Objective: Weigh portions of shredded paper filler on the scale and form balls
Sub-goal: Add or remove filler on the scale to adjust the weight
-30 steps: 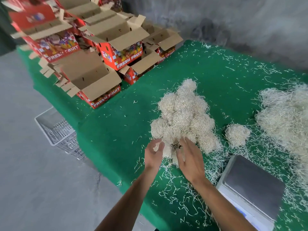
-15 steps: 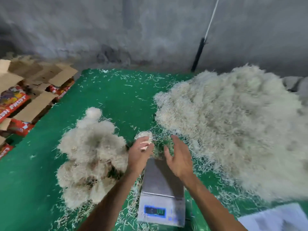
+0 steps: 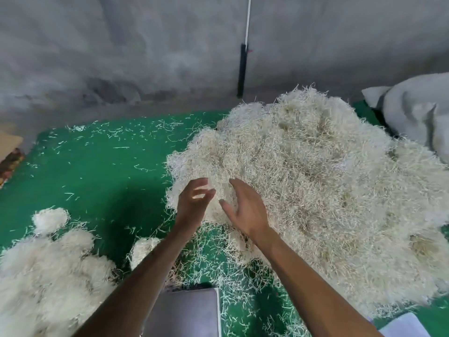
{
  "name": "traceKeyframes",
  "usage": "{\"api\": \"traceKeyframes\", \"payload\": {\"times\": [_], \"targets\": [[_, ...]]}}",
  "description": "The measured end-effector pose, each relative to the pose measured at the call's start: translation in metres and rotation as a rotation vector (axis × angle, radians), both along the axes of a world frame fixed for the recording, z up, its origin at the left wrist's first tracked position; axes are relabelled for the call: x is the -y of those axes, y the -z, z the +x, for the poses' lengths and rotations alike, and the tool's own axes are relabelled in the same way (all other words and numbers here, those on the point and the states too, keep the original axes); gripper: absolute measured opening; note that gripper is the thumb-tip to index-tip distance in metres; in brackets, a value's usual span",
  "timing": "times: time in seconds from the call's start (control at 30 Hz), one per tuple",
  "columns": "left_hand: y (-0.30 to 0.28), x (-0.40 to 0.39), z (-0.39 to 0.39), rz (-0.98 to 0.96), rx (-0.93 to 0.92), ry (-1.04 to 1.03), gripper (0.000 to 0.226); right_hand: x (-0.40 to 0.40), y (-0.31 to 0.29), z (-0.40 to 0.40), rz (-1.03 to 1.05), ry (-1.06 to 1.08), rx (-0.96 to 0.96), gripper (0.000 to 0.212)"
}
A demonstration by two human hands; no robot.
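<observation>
Both hands have left the scale (image 3: 184, 312), left hand (image 3: 194, 205) and right hand (image 3: 245, 210) reaching loose-fingered, empty, against the filler pile (image 3: 315, 190).

Packing workshop, bare concrete wall (image 3: 121, 57), green-covered table (image 3: 97, 166), filler heap (image 3: 315, 178)

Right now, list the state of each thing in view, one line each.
left hand: open, fingers spread at the pile's near edge.
right hand: open, against the pile.
loose filler pile: heaped, unformed.
formed balls: clustered at left.
scale: platform bare.
green cloth: strewn with stray shreds.
</observation>
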State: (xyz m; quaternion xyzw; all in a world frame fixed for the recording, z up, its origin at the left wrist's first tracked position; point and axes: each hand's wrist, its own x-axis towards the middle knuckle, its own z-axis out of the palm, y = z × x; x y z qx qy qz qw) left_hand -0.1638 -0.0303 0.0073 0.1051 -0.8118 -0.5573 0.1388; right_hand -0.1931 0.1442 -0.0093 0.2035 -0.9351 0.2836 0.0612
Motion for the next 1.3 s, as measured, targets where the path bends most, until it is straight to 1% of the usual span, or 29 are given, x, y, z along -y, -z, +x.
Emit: {"api": "traceKeyframes", "payload": {"times": [0.07, 0.13, 0.2, 0.27, 0.3, 0.33, 0.37, 0.43, 0.5, 0.57, 0.63, 0.67, 0.73, 0.8, 0.83, 0.87, 0.93, 1.0, 1.03, 1.07, 1.1, 1.13, 1.17, 1.23, 1.27, 1.3], "targets": [[0.009, 0.013, -0.033, -0.020, 0.009, -0.027, 0.033, 0.019, 0.007, -0.031, -0.011, -0.040, 0.007, 0.070], [0.020, 0.028, -0.064, -0.052, 0.051, -0.069, 0.042, 0.039, 0.014, -0.058, -0.039, -0.069, 0.049, 0.068], [0.032, 0.039, -0.092, -0.046, 0.110, -0.071, 0.064, 0.059, 0.022, -0.083, 0.000, -0.077, 0.097, 0.070], [0.044, 0.048, -0.114, 0.011, 0.257, -0.004, 0.089, 0.077, 0.034, -0.101, 0.092, -0.083, 0.139, 0.078], [0.053, 0.051, -0.121, 0.002, 0.328, 0.041, 0.096, 0.084, 0.043, -0.106, 0.128, -0.087, 0.178, 0.082], [0.061, 0.052, -0.125, -0.027, 0.383, 0.088, 0.095, 0.090, 0.051, -0.108, 0.154, -0.092, 0.223, 0.086], [0.070, 0.053, -0.127, -0.049, 0.413, 0.132, 0.086, 0.093, 0.058, -0.109, 0.179, -0.098, 0.256, 0.088], [0.079, 0.058, -0.125, -0.068, 0.419, 0.168, 0.056, 0.096, 0.065, -0.106, 0.233, -0.084, 0.252, 0.081], [0.077, 0.069, -0.117, -0.057, 0.379, 0.139, 0.032, 0.094, 0.063, -0.101, 0.240, -0.068, 0.215, 0.069], [0.062, 0.078, -0.103, -0.011, 0.325, 0.105, 0.033, 0.090, 0.048, -0.098, 0.198, -0.060, 0.190, 0.053], [0.043, 0.084, -0.088, 0.043, 0.284, 0.039, 0.039, 0.087, 0.019, -0.096, 0.156, -0.046, 0.149, 0.038], [0.030, 0.086, -0.080, 0.060, 0.262, -0.004, 0.041, 0.086, 0.002, -0.094, 0.137, -0.040, 0.110, 0.034], [0.004, 0.087, -0.066, 0.085, 0.222, -0.048, 0.041, 0.086, -0.037, -0.088, 0.067, -0.026, 0.030, 0.036], [-0.026, 0.087, -0.052, 0.071, 0.211, -0.026, 0.035, 0.086, -0.079, -0.076, -0.032, -0.025, -0.023, 0.038], [-0.040, 0.086, -0.044, 0.095, 0.217, -0.016, 0.033, 0.087, -0.099, -0.069, -0.085, -0.027, -0.038, 0.037], [-0.055, 0.084, -0.033, 0.188, 0.234, -0.011, 0.037, 0.088, -0.117, -0.059, -0.141, -0.035, -0.055, 0.032], [-0.082, 0.079, -0.010, 0.516, 0.284, 0.006, 0.046, 0.088, -0.150, -0.035, -0.258, -0.077, -0.085, 0.023], [-0.103, 0.073, 0.012, 0.851, 0.312, 0.066, 0.054, 0.091, -0.178, -0.009, -0.403, -0.126, -0.069, 0.022], [-0.113, 0.070, 0.023, 0.997, 0.325, 0.074, 0.062, 0.092, -0.191, 0.007, -0.485, -0.136, -0.016, 0.024], [-0.121, 0.068, 0.035, 1.094, 0.335, 0.072, 0.068, 0.093, -0.202, 0.021, -0.568, -0.144, 0.043, 0.030], [-0.128, 0.066, 0.045, 1.172, 0.345, 0.070, 0.073, 0.094, -0.211, 0.035, -0.652, -0.138, 0.083, 0.049], [-0.136, 0.063, 0.057, 1.217, 0.353, 0.061, 0.079, 0.095, -0.218, 0.046, -0.732, -0.133, 0.120, 0.063], [-0.144, 0.060, 0.070, 1.239, 0.347, 0.067, 0.083, 0.096, -0.224, 0.057, -0.805, -0.120, 0.158, 0.071], [-0.151, 0.056, 0.095, 1.299, 0.307, 0.091, 0.078, 0.097, -0.229, 0.077, -0.953, -0.087, 0.307, 0.079], [-0.150, 0.053, 0.107, 1.360, 0.283, 0.109, 0.074, 0.098, -0.229, 0.085, -1.017, -0.057, 0.414, 0.077], [-0.151, 0.053, 0.120, 1.431, 0.309, 0.087, 0.073, 0.098, -0.227, 0.092, -1.049, -0.035, 0.514, 0.069]]}}
